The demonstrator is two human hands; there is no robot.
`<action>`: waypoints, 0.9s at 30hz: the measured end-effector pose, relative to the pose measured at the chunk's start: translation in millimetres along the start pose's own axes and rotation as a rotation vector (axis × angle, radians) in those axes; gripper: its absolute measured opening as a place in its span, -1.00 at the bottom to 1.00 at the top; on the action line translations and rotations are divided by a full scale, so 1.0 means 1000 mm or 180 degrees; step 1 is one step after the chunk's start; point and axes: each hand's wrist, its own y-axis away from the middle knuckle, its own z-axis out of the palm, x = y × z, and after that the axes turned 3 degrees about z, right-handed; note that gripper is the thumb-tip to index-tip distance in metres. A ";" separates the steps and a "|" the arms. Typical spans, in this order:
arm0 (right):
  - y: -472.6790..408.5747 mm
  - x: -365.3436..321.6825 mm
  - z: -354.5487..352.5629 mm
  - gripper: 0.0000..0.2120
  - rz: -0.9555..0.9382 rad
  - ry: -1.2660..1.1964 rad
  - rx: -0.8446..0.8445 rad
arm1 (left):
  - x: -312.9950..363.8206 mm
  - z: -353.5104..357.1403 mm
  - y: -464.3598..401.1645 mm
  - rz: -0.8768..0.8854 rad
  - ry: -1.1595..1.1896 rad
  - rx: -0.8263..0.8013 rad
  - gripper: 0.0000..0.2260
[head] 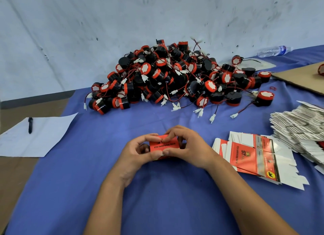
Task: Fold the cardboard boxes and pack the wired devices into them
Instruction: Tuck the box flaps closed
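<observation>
Both hands meet at the table's centre, gripping a small red box [164, 145]: left hand [138, 153] and right hand [185, 147] curl fingers round its ends. Bare blue cloth [157, 208] lies open below the wrists. A heap of wired devices [175, 77] sits beyond; flat boxes [254, 156] lie just right.

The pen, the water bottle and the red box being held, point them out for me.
pen [30, 123], head view, middle of its barrel
water bottle [273, 51], head view, clear body
red box [164, 144], head view, printed front face
</observation>
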 end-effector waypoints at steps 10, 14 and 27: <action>-0.003 0.005 0.011 -0.68 -0.0739 0.1380 0.0364 | -0.002 0.004 -0.005 0.0461 -0.1030 0.0300 -0.61; -0.003 0.006 0.016 -0.73 -0.0819 0.1535 0.0462 | -0.001 0.004 -0.006 0.0504 -0.1161 0.0321 -0.60; 0.001 0.000 0.012 -0.72 -0.0635 0.0989 0.0602 | -0.001 0.003 -0.005 0.0522 -0.1173 0.0362 -0.38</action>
